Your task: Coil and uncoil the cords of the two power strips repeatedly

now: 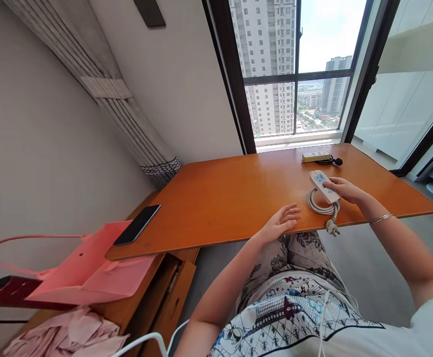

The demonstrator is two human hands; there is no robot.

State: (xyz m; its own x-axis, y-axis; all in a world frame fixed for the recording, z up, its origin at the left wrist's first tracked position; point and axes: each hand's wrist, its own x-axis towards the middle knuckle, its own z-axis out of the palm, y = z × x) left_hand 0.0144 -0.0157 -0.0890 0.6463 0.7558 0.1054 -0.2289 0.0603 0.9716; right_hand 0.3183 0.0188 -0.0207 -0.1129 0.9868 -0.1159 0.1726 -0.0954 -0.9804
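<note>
My right hand [343, 190] grips a white power strip [320, 182] just above the orange wooden table [219, 198], near its front right edge. The strip's grey cord [318, 205] lies coiled beneath it, and its plug [332, 228] hangs over the table edge. My left hand [281, 223] rests at the table's front edge with fingers spread, holding nothing, a little left of the coil. A second, yellowish power strip [316, 156] with a black cord [331, 161] lies at the far side by the window.
A black phone [137, 224] lies at the table's left corner. A pink bag [90, 270] rests on a lower wooden shelf at the left, with pink cloth [67, 334] below it. A large window [294, 74] stands behind the table.
</note>
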